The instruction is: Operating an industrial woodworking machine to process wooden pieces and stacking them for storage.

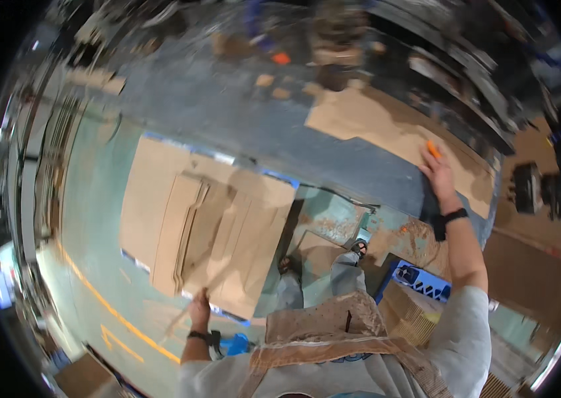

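Note:
My right hand (440, 178) rests with fingers stretched out on a flat brown cardboard sheet (380, 123), which lies on the dark grey machine table (214, 99). A small orange piece (432, 149) shows at its fingertips; whether it is worn or held I cannot tell. Low on the left, my left hand (199, 310) is closed at the near edge of a stack of cardboard sheets (227, 232). Blur hides what its fingers hold. The stacked sheets have slits and fold lines, and the upper ones lie unevenly.
Machine parts line the table's far side, with cardboard scraps (265, 80) and an orange bit (281, 58) nearby. A blue crate (420, 282) stands right of my feet, by more cardboard. Scraps litter the green floor (94, 192), marked with a yellow line (104, 306).

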### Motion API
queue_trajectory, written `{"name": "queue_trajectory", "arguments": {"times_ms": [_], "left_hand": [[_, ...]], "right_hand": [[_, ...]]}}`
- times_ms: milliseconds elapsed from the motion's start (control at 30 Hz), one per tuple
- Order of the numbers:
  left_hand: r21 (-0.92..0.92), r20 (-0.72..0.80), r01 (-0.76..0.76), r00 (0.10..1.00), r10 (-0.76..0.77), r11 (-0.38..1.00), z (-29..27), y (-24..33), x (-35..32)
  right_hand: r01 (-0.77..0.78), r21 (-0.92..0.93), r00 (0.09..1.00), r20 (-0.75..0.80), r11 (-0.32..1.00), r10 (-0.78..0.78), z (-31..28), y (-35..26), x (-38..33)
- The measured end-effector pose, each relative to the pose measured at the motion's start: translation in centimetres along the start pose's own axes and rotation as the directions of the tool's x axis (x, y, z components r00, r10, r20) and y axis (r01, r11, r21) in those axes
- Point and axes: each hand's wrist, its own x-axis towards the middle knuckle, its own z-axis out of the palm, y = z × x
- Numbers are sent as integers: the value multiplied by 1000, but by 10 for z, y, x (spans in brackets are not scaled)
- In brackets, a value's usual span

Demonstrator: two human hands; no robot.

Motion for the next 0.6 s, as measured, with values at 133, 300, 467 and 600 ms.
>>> {"name": "queue_trajectory", "arguments": {"times_ms": [133,300,467,600], "left_hand": [[167,14,242,969,-248,956,1,-54,12],[211,-235,390,910,-341,896,23,-146,44],[215,-303,473,864,-402,855,58,-218,119],[-139,-466,297,822,-327,945,101,-252,166]], "right_hand": [[-91,124,995,59,988,85,-3,-16,-4],[-149,-154,985,-110,977,132,33,-97,-76],[-266,-321,963,-136,909,234,53,-131,-113],[-236,-217,972,-67,947,227,53,-110,-98]]}}
